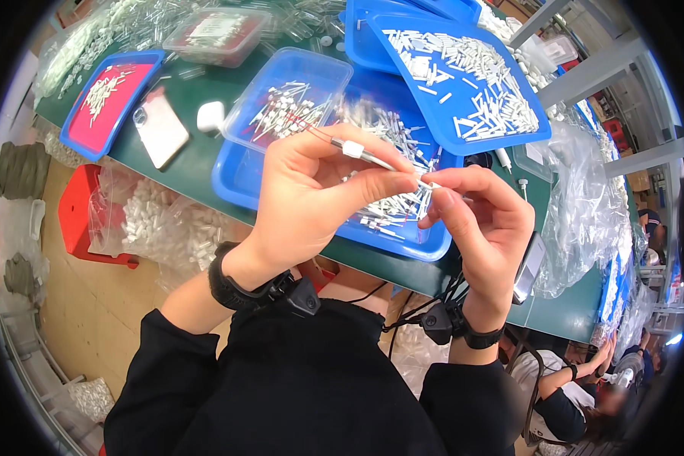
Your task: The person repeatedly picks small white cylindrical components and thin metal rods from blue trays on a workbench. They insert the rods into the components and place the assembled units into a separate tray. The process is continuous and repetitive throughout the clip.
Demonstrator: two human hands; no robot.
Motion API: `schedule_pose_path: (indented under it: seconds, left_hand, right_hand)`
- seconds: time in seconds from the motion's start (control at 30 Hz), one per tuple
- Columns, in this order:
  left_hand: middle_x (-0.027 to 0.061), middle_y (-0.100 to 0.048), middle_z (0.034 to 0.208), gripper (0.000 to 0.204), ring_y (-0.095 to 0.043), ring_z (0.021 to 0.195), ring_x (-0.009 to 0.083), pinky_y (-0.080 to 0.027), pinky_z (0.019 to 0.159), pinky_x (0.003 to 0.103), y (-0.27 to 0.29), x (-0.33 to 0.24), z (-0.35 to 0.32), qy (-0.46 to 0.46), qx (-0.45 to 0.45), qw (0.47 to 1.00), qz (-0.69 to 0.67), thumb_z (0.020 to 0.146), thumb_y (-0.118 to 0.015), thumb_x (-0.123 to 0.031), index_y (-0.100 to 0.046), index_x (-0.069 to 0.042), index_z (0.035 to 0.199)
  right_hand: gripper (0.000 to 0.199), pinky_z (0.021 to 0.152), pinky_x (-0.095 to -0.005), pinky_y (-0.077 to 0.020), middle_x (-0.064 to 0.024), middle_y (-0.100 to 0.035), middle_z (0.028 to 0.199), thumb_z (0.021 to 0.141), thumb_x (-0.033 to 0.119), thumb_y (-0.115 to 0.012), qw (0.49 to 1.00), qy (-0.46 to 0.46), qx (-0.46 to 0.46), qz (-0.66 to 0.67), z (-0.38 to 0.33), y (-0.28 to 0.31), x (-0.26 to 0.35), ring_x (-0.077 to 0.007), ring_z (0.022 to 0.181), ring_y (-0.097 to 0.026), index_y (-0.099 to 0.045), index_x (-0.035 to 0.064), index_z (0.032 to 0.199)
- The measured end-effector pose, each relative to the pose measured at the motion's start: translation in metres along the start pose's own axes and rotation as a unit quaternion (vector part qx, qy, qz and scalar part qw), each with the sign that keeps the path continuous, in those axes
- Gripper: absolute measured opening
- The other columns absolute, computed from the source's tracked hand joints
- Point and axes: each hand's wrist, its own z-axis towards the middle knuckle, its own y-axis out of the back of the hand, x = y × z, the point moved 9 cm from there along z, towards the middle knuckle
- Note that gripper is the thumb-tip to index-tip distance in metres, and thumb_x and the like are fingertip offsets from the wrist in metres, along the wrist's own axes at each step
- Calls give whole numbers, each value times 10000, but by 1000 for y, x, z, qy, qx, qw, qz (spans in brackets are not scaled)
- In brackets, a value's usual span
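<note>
Over the blue bin (243, 190), my left hand (289, 190) pinches a slim grey rod with a white block (352, 149) at its upper end. Thin reddish wires trail from that block back across my fingers. My right hand (482, 220) is closed at the rod's other end, its thumb and forefinger on a small white piece (427, 185). Both sets of fingertips meet there, and they hide how the two pieces join. Below my hands, many similar white-ended parts (384, 209) lie in the bin. A clear tub (323, 72) of white-headed parts rests on its left side.
A blue tray (463, 144) of white tubes overlaps the bin at right. Left on the green table (190, 91) are a phone (162, 131), a white case (210, 116) and a red-lined tray (121, 125). Plastic bags (577, 220) lie right; a co-worker (558, 387) sits at lower right.
</note>
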Motion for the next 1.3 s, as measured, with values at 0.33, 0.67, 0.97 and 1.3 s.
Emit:
schedule_pose_path:
  seconds: [0.33,0.67,0.97,1.3]
  left_hand:
    - [100,-666,889,132,-645,839,163,-528,748,277,-2,13,-4,51,-24,998,3,809,-687,63,-643,-5,913]
    - [117,-645,1004,169,-638,878,165,-530,789,286,-11,23,-10,112,21,993,-18,822,-668,63,-637,21,983]
    - [160,-641,1016,200,-658,861,193,-551,783,290,6,-3,-10,45,35,984,169,817,-598,134,-625,81,1008]
    - [148,-672,904,167,-669,818,181,-564,716,276,5,-8,-10,-6,34,962,270,796,-616,144,-682,67,928]
  right_hand:
    - [132,642,-237,-521,-91,-703,857,818,-27,-684,988,81,-36,-123,-9,1,6,-129,719,-667,-689,-25,950]
    - [129,632,-248,-521,-76,-690,815,794,-21,-710,963,162,-44,-210,-15,-2,14,-133,691,-665,-656,0,910]
    - [87,605,-248,-508,-49,-669,771,809,4,-703,977,77,-76,-183,-14,6,-9,-142,659,-644,-658,26,881]
    - [115,566,-298,-474,-68,-656,741,762,-8,-719,920,226,-26,-320,-13,-16,25,-213,641,-623,-659,28,854]
